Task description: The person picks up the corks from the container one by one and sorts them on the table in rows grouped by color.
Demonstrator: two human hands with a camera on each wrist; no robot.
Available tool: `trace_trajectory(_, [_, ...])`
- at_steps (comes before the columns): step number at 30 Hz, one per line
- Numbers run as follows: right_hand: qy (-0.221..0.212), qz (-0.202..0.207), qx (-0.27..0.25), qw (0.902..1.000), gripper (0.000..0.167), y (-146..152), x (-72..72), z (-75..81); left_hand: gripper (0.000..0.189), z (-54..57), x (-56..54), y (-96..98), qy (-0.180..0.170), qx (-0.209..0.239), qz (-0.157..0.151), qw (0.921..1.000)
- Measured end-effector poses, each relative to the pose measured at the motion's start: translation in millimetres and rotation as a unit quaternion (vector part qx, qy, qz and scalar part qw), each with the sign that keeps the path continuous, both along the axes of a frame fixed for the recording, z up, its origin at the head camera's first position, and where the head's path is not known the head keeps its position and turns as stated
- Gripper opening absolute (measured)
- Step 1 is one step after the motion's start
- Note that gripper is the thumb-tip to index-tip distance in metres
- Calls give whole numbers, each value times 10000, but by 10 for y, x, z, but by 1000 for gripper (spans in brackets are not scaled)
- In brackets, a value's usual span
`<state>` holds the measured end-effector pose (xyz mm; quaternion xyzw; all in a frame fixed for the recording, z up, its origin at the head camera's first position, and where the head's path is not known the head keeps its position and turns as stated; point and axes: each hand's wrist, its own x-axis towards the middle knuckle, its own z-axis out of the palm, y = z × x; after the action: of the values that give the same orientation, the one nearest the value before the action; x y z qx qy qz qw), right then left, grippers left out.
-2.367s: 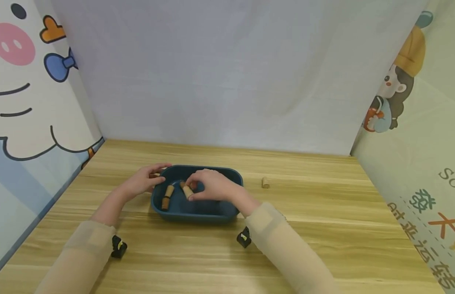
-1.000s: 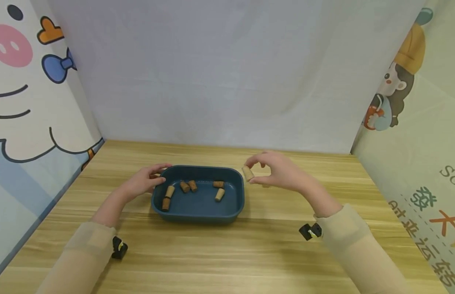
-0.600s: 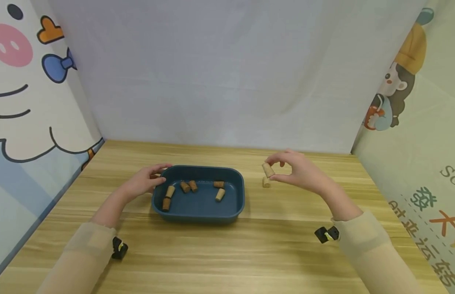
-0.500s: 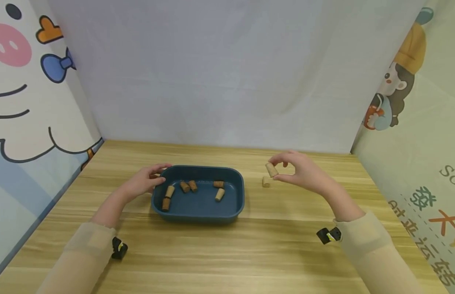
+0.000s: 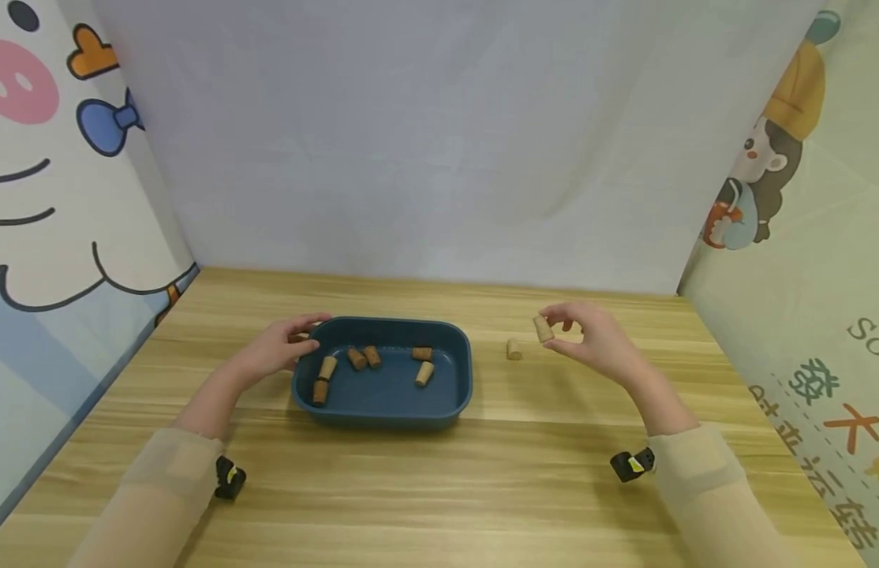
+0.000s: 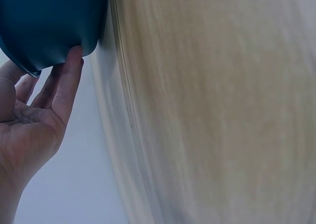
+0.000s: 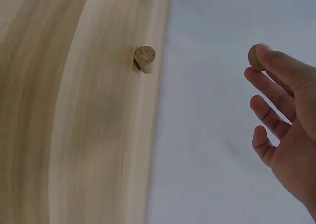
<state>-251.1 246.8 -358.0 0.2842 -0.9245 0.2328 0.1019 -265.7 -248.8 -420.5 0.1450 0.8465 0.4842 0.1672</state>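
In the head view my left hand (image 5: 279, 345) holds the left end of a dark blue rectangular tub (image 5: 383, 420), thumb at the rim. The left wrist view shows its fingers (image 6: 66, 90) lying along the outer wall of the tub (image 6: 54, 26). Above the table, right of the tub, my right hand (image 5: 599, 343) pinches a light cork (image 5: 543, 329) between thumb and fingertips. One end of that cork (image 7: 255, 58) shows in the right wrist view, the other fingers loosely bent. Another light cork (image 5: 514, 349) lies on the table between tub and right hand.
Inside the tub lie several corks, among them a light one (image 5: 424, 374) and a dark brown one (image 5: 320, 391). The wooden table (image 5: 411, 497) meets a pale cloth backdrop (image 5: 439, 158) behind, with printed cloths on both sides.
My right hand has lifted the light cork out of the tub and carried it right, past the cork on the table and slightly lower in view. The left hand stays at the tub.
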Motion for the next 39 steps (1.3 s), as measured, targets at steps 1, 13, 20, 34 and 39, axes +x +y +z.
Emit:
trace_trajectory(1, [-69, -86, -17, 9999, 42, 7, -7, -35, 52, 4, 5, 1, -4, -4, 7, 10000])
trace_trajectory(13, [-595, -815, -534, 9935, 41, 94, -148, -433, 52, 29, 27, 5, -56, -23, 35, 10000])
trace_trajectory(20, [-1240, -934, -320, 9874, 39, 89, -253, -569, 52, 31, 27, 17, -60, -5, 43, 10000])
trace_trajectory(34, [-1838, -912, -71, 9787, 38, 113, -408, -682, 52, 36, 21, 19, -72, -15, 74, 9999])
trace_trajectory(39, [-1930, -875, 32, 9773, 38, 115, -433, -702, 53, 35, 19, 13, -67, -84, 64, 9999])
